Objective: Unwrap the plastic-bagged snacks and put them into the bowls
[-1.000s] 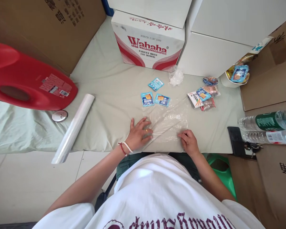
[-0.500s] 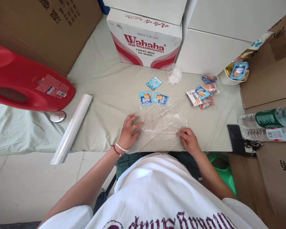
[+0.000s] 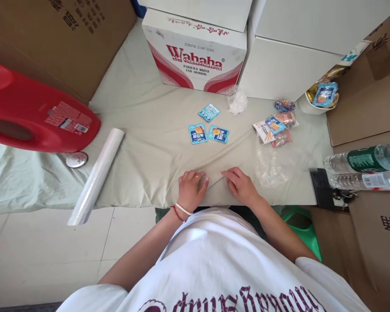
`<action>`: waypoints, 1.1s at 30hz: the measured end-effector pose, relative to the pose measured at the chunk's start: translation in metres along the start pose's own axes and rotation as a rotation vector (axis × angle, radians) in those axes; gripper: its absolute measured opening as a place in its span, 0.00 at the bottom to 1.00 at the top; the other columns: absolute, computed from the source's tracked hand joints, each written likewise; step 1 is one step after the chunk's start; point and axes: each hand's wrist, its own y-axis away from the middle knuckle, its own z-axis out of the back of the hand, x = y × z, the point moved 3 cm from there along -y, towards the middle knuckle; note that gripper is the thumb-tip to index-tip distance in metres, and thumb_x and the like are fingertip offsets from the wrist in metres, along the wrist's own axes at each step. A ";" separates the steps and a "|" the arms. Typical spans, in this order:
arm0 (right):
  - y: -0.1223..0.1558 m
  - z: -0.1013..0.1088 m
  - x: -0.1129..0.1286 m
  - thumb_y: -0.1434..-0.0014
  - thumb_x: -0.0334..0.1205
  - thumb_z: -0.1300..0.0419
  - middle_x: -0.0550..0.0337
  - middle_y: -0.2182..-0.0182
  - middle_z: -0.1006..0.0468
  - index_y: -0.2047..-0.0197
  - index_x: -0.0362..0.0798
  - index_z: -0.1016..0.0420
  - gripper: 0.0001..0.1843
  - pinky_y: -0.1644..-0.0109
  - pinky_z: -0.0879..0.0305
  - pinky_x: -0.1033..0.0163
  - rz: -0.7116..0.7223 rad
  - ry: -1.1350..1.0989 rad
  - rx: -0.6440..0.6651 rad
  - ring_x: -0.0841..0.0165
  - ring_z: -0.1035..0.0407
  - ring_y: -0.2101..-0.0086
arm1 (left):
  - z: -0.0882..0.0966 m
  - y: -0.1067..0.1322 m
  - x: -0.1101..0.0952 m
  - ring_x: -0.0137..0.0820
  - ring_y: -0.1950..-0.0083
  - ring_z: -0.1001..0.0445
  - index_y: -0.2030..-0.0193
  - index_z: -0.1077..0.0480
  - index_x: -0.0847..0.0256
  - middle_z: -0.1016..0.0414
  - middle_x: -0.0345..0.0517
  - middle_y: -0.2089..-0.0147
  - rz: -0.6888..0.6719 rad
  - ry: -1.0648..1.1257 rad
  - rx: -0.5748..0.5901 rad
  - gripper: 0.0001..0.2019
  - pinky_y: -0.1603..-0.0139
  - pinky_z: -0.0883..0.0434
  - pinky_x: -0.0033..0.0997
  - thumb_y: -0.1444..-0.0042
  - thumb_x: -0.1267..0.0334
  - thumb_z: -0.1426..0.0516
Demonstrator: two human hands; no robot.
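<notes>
My left hand [image 3: 192, 189] rests near the front edge of the cloth-covered table [image 3: 152, 160], thumb apart from the bent fingers and nothing in it. Across a small gap, my right hand [image 3: 242, 186] touches the cloth with fingers loosely stretched, also holding nothing. To its right lies a clear crinkled plastic bag [image 3: 272, 170], flat and hard to see. Beyond the hands are three small blue snack packets: one on the left [image 3: 198, 134], one on the right [image 3: 219, 134], and one behind them [image 3: 209, 112].
Mixed snack packets [image 3: 275, 125] lie in a pile at right, before a white tub [image 3: 312, 105]. Crumpled clear plastic [image 3: 237, 103] sits by the Wahaha carton [image 3: 198, 60]. A film roll [image 3: 97, 175] and red jug [image 3: 42, 108] stand left; bottles [image 3: 365, 159] lie right.
The clear plastic bag has gone from between my hands to the right side. Both hands have come closer together, the right one having let go of the bag.
</notes>
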 end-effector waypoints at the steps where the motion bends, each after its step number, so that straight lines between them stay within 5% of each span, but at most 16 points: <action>1: -0.005 -0.007 -0.001 0.30 0.33 0.50 0.50 0.53 0.22 0.40 0.51 0.23 0.21 0.56 0.26 0.59 -0.020 0.009 0.019 0.63 0.25 0.59 | 0.002 -0.002 -0.001 0.42 0.50 0.25 0.49 0.23 0.57 0.21 0.51 0.55 -0.021 0.048 -0.015 0.15 0.48 0.29 0.46 0.30 0.54 0.48; 5: -0.001 -0.006 0.006 0.30 0.33 0.48 0.54 0.57 0.20 0.45 0.53 0.19 0.18 0.55 0.27 0.59 -0.014 0.010 0.013 0.63 0.25 0.59 | 0.013 -0.008 -0.001 0.40 0.49 0.25 0.49 0.24 0.57 0.22 0.50 0.53 -0.085 0.157 -0.076 0.12 0.46 0.27 0.43 0.30 0.59 0.48; 8: 0.020 0.037 -0.013 0.29 0.38 0.47 0.51 0.54 0.21 0.45 0.53 0.20 0.17 0.44 0.30 0.50 -0.109 0.184 -0.334 0.59 0.28 0.52 | 0.013 -0.010 0.005 0.37 0.53 0.24 0.54 0.24 0.57 0.22 0.47 0.57 -0.086 0.211 -0.052 0.11 0.49 0.26 0.40 0.31 0.61 0.48; 11: 0.047 0.090 -0.065 0.33 0.51 0.41 0.39 0.48 0.25 0.40 0.43 0.24 0.25 0.36 0.38 0.37 -0.416 0.484 -0.702 0.49 0.34 0.44 | 0.004 -0.010 0.012 0.36 0.56 0.23 0.58 0.23 0.57 0.22 0.45 0.62 -0.077 0.258 0.015 0.11 0.52 0.26 0.38 0.33 0.62 0.47; 14: 0.056 0.106 -0.118 0.39 0.60 0.37 0.32 0.43 0.28 0.38 0.37 0.26 0.38 0.37 0.37 0.35 -0.622 0.501 -0.497 0.43 0.35 0.42 | -0.003 -0.007 0.010 0.36 0.57 0.23 0.59 0.23 0.57 0.21 0.46 0.63 -0.092 0.274 0.038 0.11 0.52 0.26 0.38 0.34 0.61 0.47; 16: 0.055 0.096 -0.127 0.37 0.57 0.39 0.35 0.41 0.28 0.39 0.41 0.24 0.32 0.38 0.34 0.37 -0.631 0.452 -0.292 0.45 0.34 0.42 | -0.003 -0.006 0.005 0.36 0.56 0.23 0.59 0.23 0.57 0.21 0.46 0.61 -0.089 0.296 0.015 0.11 0.52 0.25 0.38 0.34 0.60 0.47; 21: 0.051 0.040 -0.066 0.30 0.46 0.48 0.35 0.35 0.34 0.36 0.43 0.26 0.26 0.42 0.26 0.42 -0.604 0.328 -0.178 0.48 0.29 0.43 | 0.002 -0.004 -0.004 0.34 0.55 0.22 0.54 0.24 0.58 0.21 0.48 0.56 0.117 0.441 -0.036 0.15 0.56 0.24 0.35 0.33 0.51 0.46; 25: 0.036 -0.003 -0.001 0.29 0.48 0.44 0.37 0.33 0.36 0.31 0.46 0.31 0.27 0.41 0.25 0.45 -0.471 0.189 0.011 0.48 0.30 0.39 | -0.008 -0.008 -0.015 0.38 0.49 0.20 0.43 0.29 0.61 0.21 0.55 0.47 0.248 0.610 0.146 0.26 0.55 0.22 0.37 0.38 0.42 0.42; 28: 0.019 -0.017 0.026 0.30 0.44 0.41 0.41 0.31 0.37 0.31 0.49 0.32 0.27 0.41 0.24 0.47 -0.353 0.140 0.186 0.51 0.29 0.39 | -0.013 -0.024 -0.023 0.43 0.42 0.22 0.34 0.34 0.61 0.24 0.59 0.39 0.229 0.627 0.224 0.39 0.52 0.22 0.39 0.48 0.41 0.34; 30: 0.010 -0.020 0.031 0.31 0.41 0.39 0.42 0.30 0.37 0.31 0.50 0.32 0.27 0.41 0.24 0.47 -0.270 0.131 0.282 0.51 0.29 0.39 | -0.013 -0.039 -0.025 0.41 0.46 0.21 0.37 0.31 0.60 0.21 0.55 0.44 0.186 0.587 0.257 0.39 0.52 0.24 0.37 0.53 0.44 0.31; 33: 0.004 -0.020 0.023 0.33 0.39 0.37 0.42 0.27 0.43 0.29 0.51 0.33 0.30 0.38 0.26 0.45 -0.178 0.123 0.334 0.50 0.32 0.36 | -0.006 -0.061 -0.016 0.32 0.63 0.25 0.57 0.24 0.60 0.21 0.42 0.64 0.179 0.495 0.221 0.19 0.59 0.30 0.32 0.47 0.47 0.37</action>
